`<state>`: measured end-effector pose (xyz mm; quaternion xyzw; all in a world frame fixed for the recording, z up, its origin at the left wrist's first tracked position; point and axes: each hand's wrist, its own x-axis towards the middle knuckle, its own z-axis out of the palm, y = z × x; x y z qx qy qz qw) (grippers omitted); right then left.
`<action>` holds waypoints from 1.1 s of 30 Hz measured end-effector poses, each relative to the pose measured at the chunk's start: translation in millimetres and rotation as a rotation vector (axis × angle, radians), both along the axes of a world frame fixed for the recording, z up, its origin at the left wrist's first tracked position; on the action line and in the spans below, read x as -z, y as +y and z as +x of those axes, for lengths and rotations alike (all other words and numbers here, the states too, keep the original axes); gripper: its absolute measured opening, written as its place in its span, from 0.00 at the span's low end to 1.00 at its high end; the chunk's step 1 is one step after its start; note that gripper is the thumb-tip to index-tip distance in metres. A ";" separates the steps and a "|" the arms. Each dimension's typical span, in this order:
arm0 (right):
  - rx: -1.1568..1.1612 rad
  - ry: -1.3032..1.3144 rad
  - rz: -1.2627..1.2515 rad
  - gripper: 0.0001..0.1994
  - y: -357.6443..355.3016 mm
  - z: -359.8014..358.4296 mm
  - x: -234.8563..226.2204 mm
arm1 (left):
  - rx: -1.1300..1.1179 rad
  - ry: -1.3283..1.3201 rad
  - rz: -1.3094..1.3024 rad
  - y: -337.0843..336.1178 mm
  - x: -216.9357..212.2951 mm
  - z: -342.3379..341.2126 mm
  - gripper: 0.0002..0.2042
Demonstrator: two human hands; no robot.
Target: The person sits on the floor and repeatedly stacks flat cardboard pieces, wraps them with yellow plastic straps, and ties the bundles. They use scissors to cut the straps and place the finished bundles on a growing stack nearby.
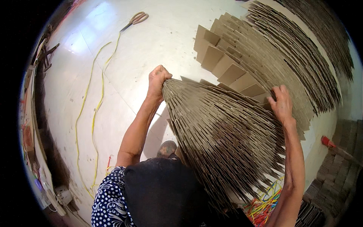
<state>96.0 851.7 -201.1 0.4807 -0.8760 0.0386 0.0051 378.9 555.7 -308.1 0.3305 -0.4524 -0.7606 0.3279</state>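
Observation:
A big fan of folded cardboard dividers spreads in front of my body, gathered to a narrow point at its upper left. Around that point my left hand is closed in a fist. My right hand has its fingers curled at the fan's far right edge, where part of the grip is hidden. Just beyond the fan, more cardboard dividers stand in a long curved row, their nearest flaps loose and spread open. Part of that row lies right behind my right hand.
Further rows of cardboard dividers fill the upper right. Scissors and yellow cord lie on the pale floor to the left. Tangled coloured straps lie near my right forearm, and a red object sits farther right.

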 end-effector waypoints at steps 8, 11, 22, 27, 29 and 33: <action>-0.060 0.013 -0.035 0.10 -30.6 9.4 -12.0 | -0.014 -0.007 -0.040 1.5 -2.7 3.6 0.07; -0.142 0.049 -0.159 0.10 -43.7 2.6 -0.5 | -0.006 -0.027 -0.043 3.7 -7.7 0.5 0.07; -0.120 0.031 -0.197 0.16 -41.5 6.8 22.2 | -0.013 0.027 -0.117 -51.6 -0.7 -74.0 0.05; -0.031 -0.104 -0.152 0.21 -38.9 3.2 22.9 | 0.081 -0.012 -0.023 -87.7 2.6 -117.2 0.05; -0.018 -0.182 -0.158 0.22 -35.7 0.7 22.7 | 0.086 -0.012 -0.062 -89.9 4.0 -130.5 0.12; -0.038 -0.353 -0.195 0.21 -29.6 2.4 17.8 | 0.248 -0.015 -0.038 -93.3 5.1 -131.2 0.14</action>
